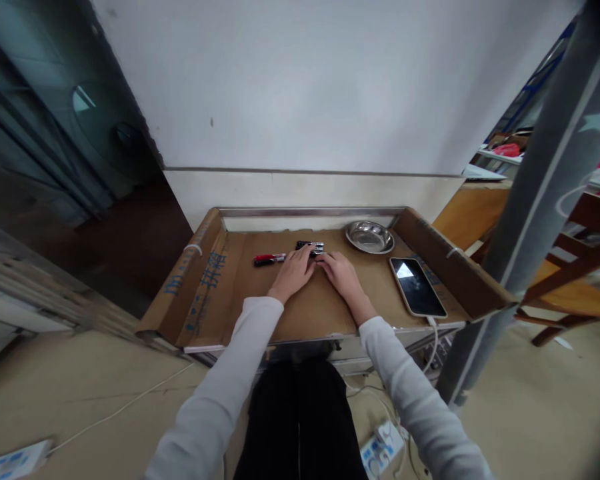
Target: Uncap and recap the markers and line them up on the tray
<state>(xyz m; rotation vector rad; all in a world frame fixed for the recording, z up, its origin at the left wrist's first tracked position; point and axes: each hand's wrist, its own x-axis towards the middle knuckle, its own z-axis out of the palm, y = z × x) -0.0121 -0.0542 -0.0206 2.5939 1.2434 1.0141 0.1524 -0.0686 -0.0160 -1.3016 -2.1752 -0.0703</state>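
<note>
Both of my hands rest close together over the middle of the cardboard-lined table [250, 303]. My left hand [296, 272] has its fingers and thumb closed around a dark pen-like marker [315, 255], mostly hidden by the hands. From the other side, the bent fingers of my right hand [341, 274] close on the same marker. A red and a black marker [269, 259] lie side by side just left of my left hand, their right ends near its fingers. Beyond my fingertips lie black-and-silver markers [310, 245], partly covered.
A shiny round metal dish [370, 237] stands at the back right. In front of it lies a phone [417, 287] with a white cable [434, 343] hanging over the front edge. Cardboard walls [447, 267] rise at both sides. A grey post [525, 200] stands at the right.
</note>
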